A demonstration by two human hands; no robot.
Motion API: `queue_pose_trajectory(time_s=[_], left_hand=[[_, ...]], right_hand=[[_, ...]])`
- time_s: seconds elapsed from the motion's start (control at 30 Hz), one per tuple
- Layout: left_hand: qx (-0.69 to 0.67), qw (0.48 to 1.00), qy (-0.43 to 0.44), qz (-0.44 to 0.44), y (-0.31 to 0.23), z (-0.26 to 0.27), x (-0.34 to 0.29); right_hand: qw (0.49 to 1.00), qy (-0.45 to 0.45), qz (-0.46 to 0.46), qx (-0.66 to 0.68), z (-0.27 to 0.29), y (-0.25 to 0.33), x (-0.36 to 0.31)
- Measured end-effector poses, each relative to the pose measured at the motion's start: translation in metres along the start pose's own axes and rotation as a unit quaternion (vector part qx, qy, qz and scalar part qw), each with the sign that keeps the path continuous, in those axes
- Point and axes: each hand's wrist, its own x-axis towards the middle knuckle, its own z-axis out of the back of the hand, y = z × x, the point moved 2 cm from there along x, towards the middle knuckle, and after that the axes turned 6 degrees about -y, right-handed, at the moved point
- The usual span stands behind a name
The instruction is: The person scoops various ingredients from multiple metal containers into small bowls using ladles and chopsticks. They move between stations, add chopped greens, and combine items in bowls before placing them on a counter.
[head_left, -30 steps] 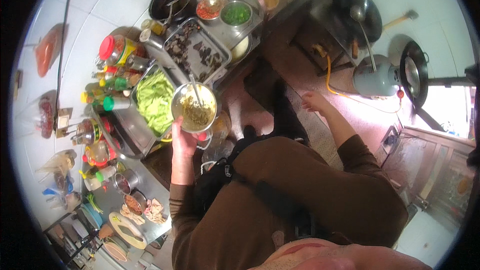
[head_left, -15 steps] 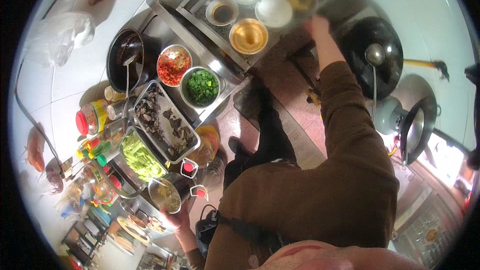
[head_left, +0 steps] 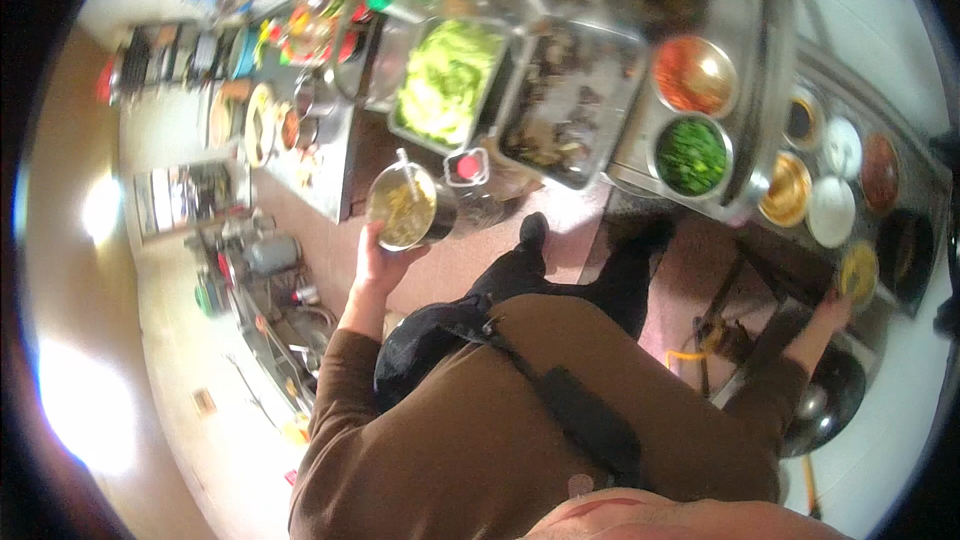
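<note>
My left hand (head_left: pixel 385 262) is wrapped round the side of a metal pot (head_left: pixel 440 218), held up at the left over the floor. Yellowish food (head_left: pixel 402 208) lies in the pot, and a pale utensil handle leans at its rim. At the far right my right hand (head_left: pixel 830 312) has its fingers at the near edge of a small bowl of yellow contents (head_left: pixel 858 273); the hand is a little blurred. Beside that bowl stand a white bowl (head_left: pixel 830 212) and a bowl of tan sauce (head_left: pixel 785 190).
Trays of green sliced vegetable (head_left: pixel 450 80) and dark pieces (head_left: pixel 560 90) stand ahead, with bowls of chopped green onion (head_left: pixel 692 155) and red chilli (head_left: pixel 695 75) beside them. A black wok (head_left: pixel 835 395) is below my right arm. Bottles crowd the back, including a large red-capped one (head_left: pixel 470 168).
My view has turned left, so the counters appear further right. The left hand has brought the pot up in front of me. My right hand has come to the yellow bowl.
</note>
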Motion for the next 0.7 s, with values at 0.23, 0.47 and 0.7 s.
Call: queue_pose_trajectory(time_s=[0.23, 0.47, 0.7], left_hand=[[-0.097, 0.995, 0.021, -0.016, -0.01, 0.114, 0.044], [-0.176, 0.981, -0.044, -0.07, -0.071, 0.294, 0.167], [-0.227, 0.948, -0.214, -0.069, -0.134, 0.418, 0.306]], right_hand=[[0.989, -0.084, -0.035, -0.112, 0.111, -0.025, -0.113], [0.741, -0.025, -0.215, 0.635, 0.244, 0.116, -0.204], [0.668, 0.243, -0.049, 0.702, 0.379, 0.438, -0.407]])
